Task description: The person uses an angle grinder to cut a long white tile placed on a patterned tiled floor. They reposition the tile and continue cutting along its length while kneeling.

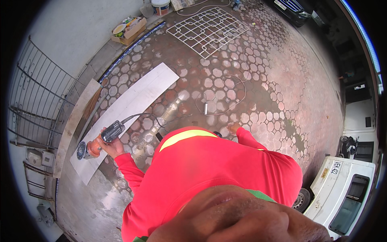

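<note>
My left hand (113, 147) is closed around an angle grinder (95, 146) with an orange gear head and a black motor body (113, 131). The grinder is held over the lower end of a long pale board (133, 105) lying on the paving; whether its disc (81, 150) touches the board I cannot tell. From the motor body a dark cord (142, 114) runs toward my front. At my other side, my right hand (233, 128) hangs low beside my body, over the paving. It is small in view, and its finger positions are unclear.
A white metal grille (207, 30) lies flat ahead. A thin cable (244, 90) loops over the paving to a small white fitting (206, 108). By the left wall stand a cardboard box (131, 32), a bucket (160, 7) and a metal gate (38, 94). Vehicles (342, 193) are at right.
</note>
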Available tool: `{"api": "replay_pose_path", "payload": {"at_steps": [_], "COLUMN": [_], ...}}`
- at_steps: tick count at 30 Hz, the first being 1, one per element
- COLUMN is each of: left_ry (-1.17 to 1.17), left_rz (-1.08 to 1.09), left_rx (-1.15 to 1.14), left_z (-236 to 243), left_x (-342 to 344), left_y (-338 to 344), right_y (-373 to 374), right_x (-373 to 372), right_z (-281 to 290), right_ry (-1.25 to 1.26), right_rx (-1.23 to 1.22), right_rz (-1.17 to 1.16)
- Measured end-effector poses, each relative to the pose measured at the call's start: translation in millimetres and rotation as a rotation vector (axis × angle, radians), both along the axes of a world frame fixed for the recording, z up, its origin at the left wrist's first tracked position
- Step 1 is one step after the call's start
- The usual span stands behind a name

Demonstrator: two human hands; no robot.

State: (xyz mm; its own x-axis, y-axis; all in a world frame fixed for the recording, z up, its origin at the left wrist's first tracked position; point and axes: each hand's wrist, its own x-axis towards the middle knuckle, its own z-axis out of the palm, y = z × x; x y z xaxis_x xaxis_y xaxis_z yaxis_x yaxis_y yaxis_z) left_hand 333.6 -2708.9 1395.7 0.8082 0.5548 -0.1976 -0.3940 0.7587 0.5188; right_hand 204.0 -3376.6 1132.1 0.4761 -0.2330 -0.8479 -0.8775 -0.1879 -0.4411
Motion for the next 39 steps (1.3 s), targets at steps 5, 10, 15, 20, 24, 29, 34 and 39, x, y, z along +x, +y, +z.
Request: {"api": "replay_pose_path", "payload": {"at_steps": [5, 10, 15, 20, 24, 29, 34, 39], "left_ry": [0.019, 0.0, 0.025, 0.028, 0.036, 0.012, -0.008, 0.011], "left_rz": [0.015, -0.012, 0.026, -0.084, -0.067, -0.078, -0.024, 0.023], "left_rx": [-0.011, -0.01, 0.015, -0.016, 0.035, 0.02, 0.084, 0.004], "left_z": [2, 2, -2, -7, -7, -5, 9, 20], "left_x": [-9, -19, -20, -26, -37, -50, -61, -58], "left_y": [-6, -1, 21, 18, -1, -12, 5, 8], "right_y": [-6, -14, 36, 167, 257, 305, 287, 128], "right_x": [-5, -18, 5, 187, 330, 351, 295, 136], "right_z": [-4, -23, -7, 144, 305, 379, 233, -3], "right_ry": [-0.042, -0.06, 0.04, -0.723, -1.024, -1.195, -1.022, -0.36], "right_rx": [0.003, 0.022, 0.164, 0.165, 0.141, -0.067, 0.27, -0.444], "right_rz": [-0.006, -0.018, -0.082, 0.473, 0.89, 0.919, 0.903, 1.089]}}
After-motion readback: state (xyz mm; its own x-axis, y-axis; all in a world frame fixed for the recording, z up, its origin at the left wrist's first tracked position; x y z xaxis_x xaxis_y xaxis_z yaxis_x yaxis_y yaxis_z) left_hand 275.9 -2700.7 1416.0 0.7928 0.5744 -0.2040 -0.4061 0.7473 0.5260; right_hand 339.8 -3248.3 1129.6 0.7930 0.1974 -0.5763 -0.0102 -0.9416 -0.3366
